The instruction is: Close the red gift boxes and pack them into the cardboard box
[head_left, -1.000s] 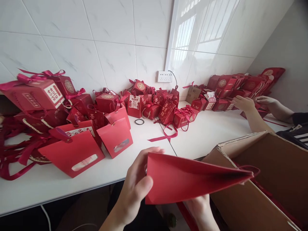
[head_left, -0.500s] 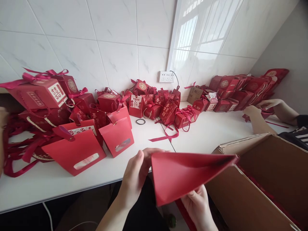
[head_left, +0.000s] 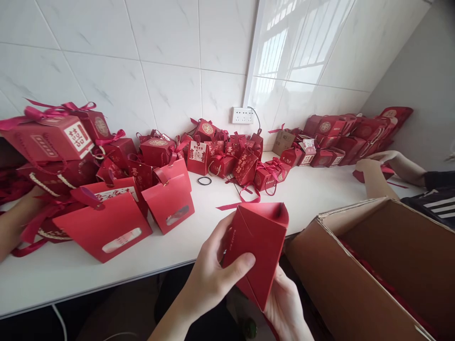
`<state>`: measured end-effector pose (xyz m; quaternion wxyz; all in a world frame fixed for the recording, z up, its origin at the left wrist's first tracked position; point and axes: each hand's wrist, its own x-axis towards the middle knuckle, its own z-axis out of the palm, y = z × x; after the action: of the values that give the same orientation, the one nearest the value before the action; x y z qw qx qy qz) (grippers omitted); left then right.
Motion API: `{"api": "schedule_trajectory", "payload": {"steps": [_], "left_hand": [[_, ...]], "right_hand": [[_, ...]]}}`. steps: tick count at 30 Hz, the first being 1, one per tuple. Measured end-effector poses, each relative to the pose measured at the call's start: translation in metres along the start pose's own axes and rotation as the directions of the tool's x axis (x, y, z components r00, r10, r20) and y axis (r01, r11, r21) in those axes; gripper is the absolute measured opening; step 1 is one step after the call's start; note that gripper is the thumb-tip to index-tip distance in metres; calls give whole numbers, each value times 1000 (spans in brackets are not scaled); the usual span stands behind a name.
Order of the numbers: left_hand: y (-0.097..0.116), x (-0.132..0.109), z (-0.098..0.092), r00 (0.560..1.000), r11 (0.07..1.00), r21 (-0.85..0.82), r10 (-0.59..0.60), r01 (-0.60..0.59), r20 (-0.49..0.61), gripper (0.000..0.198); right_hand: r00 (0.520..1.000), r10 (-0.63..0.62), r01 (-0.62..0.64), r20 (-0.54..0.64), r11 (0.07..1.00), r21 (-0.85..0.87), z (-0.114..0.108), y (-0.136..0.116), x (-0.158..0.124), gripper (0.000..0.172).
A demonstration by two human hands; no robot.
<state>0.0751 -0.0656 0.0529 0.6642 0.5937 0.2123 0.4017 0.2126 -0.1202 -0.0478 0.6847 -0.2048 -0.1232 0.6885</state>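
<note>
Between my hands, just off the front edge of the table, is a red paper gift box (head_left: 261, 251), tilted, with a gap showing at its top end. My left hand (head_left: 216, 272) grips its left side, the thumb lying across the creased face. From the lower right my right hand (head_left: 284, 303) holds the box, its fingers partly hidden behind it. On the table to the left stand two larger red gift bags, a front one (head_left: 110, 227) with a clear window and a smaller one (head_left: 170, 201) beside it.
Red boxes with ribbons (head_left: 227, 156) line the wall, and more are stacked (head_left: 330, 130) at the right. An open cardboard carton (head_left: 320, 270) stands close on my right. One co-worker's hands (head_left: 377, 166) work at the far right; another person's arm (head_left: 21, 220) reaches in at left.
The red box has turned from a wide, flat-looking side to upright, its creased face toward me. My left thumb has come onto its front. At far left, another person's arm reaches among the boxes.
</note>
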Motion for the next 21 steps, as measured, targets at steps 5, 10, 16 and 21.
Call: {"api": "schedule_trajectory", "payload": {"steps": [5,10,16,21], "left_hand": [[-4,5,0,985,996,86,-1,16,-172,40],[-9,11,-5,934,980,190,8,64,-357,38],[-6,6,1,939,975,206,143,-80,-312,59],[-2,10,-1,947,932,355,178,-75,-268,34]], "right_hand": [[1000,15,-16,-19,999,-41,1,5,0,20],[998,47,-48,-39,998,-42,7,9,-3,17],[995,89,-91,-34,993,-73,6,16,-3,25],[997,78,-77,7,994,-79,1,22,-3,19]]}}
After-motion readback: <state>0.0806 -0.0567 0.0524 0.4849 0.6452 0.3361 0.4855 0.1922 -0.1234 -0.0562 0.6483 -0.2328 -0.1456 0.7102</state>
